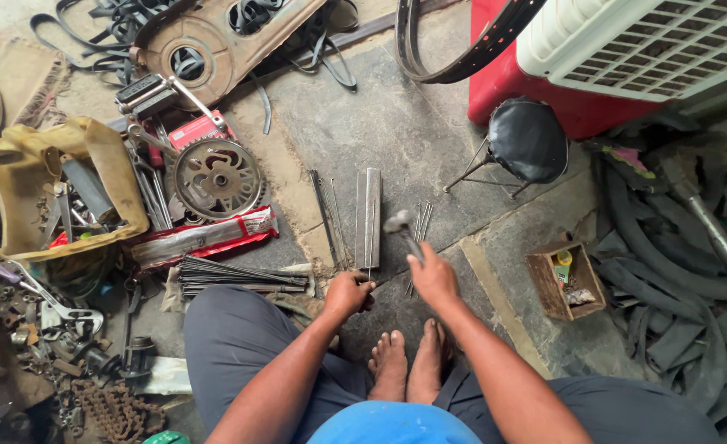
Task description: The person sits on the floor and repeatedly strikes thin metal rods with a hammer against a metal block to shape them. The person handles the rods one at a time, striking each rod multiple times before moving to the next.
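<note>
Head view, looking down at a seated, barefoot person on a stone floor (396, 131). Landmark: the flat metal bar (368, 218) lying lengthwise on the floor just ahead of both hands. Largest, far right of the bar, a white-and-red air cooler (627, 49) stands at the frame's upper edge, with a small black round stool (528, 141) in front of it and a heap of black rubber tyres and tubes (668, 279) beyond the stool. Upper left of the bar lies a rusty metal cover (207, 45); left of the bar sit a cut yellow jerrycan (30, 177) holding tools, a toothed sprocket (218, 178), a red packet of spokes (203, 237) and a dark bundle of spokes (240, 278). Right of the bar, near the tyres, is a small wooden box (565, 281). Loose thin spokes (331, 218) lie just beside the bar on its left, and more (422, 220) on its right. Left hand (349, 293), at the bar's near end, is closed around a thin spoke (369, 267) that runs up along the bar. Right hand (433, 275), just right of the bar, is clamped on the handle of a hammer (402, 230), whose blurred head hangs beside the bar. Both hands are apart.
</note>
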Action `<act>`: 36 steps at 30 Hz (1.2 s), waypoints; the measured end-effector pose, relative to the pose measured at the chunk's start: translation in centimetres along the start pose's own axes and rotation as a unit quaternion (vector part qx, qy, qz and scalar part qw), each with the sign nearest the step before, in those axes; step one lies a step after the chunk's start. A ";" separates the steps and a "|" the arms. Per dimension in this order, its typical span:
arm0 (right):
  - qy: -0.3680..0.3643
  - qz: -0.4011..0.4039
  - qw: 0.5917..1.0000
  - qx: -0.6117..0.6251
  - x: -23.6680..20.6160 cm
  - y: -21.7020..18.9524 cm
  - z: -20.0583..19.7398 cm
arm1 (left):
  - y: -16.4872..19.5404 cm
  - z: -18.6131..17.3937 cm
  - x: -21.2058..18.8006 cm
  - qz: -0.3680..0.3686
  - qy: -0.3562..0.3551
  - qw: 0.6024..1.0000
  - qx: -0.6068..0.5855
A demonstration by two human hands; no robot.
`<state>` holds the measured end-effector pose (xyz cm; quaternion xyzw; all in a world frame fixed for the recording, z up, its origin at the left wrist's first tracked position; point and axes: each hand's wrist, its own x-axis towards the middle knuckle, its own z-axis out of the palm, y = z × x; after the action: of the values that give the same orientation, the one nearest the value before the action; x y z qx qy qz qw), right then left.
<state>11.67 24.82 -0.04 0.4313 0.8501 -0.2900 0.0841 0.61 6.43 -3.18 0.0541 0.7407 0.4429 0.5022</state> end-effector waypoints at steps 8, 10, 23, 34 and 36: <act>-0.009 0.205 0.962 0.180 0.8 12.0 -4.2 | 2.2 -6.5 -0.2 0.227 0.165 0.951 0.132; -0.025 0.220 0.960 0.169 0.7 13.8 -4.7 | 3.5 -10.4 -0.4 0.331 0.243 0.874 0.261; 0.077 -0.052 0.994 -0.064 0.8 4.0 -1.9 | 10.5 -12.5 8.2 0.453 0.133 0.677 0.565; 0.106 0.030 0.994 0.018 4.2 0.4 0.5 | 10.1 -10.3 5.4 0.344 0.216 0.811 0.421; 0.103 0.044 0.994 0.012 4.4 0.5 0.6 | 7.9 -8.7 3.7 0.238 0.217 0.882 0.344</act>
<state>9.27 27.69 -2.47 0.4970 0.8308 -0.2504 0.0038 -10.95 7.86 0.71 0.3001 0.9019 0.2674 0.1583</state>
